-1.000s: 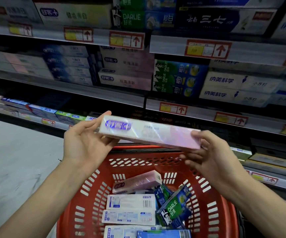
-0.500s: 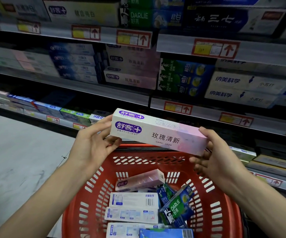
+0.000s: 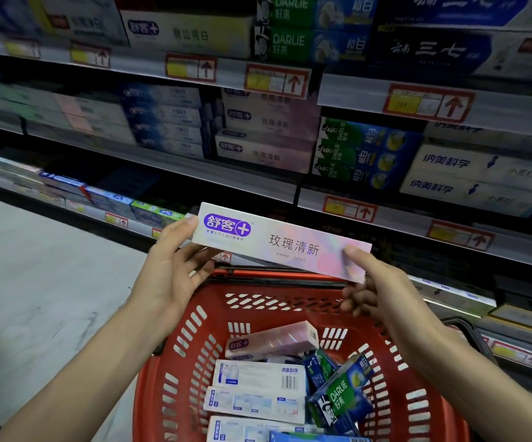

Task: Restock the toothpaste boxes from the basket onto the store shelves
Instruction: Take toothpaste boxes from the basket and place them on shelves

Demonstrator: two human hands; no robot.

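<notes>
Pink box (image 3: 282, 242): long toothpaste carton with purple logo, held level above the basket (image 3: 191, 330), front face to the camera, tilted slightly down to the right. Left hand (image 3: 172, 272): grasping the box's left end, thumb on top edge, fingers beneath. Right hand (image 3: 376, 288): grasping the right end, thumb on the front face, fingers curled under. Basket: red, slotted walls, directly below the hands, standing against the shelf front. Contents: one more pink carton (image 3: 271, 341) lying across the far side; white cartons (image 3: 258, 374) stacked flat in the middle; green cartons (image 3: 341, 393) propped at a tilt on the right. Shelves (image 3: 213, 177): several tiers behind the held box, stocked with cartons. Middle tier holds a stack of matching pink cartons (image 3: 264, 138), with blue cartons (image 3: 165, 119) just left of it and green ones (image 3: 357, 154) just right. Price tags (image 3: 275, 81) with red arrows line the shelf edges. Floor (image 3: 35, 266): pale, at left.
</notes>
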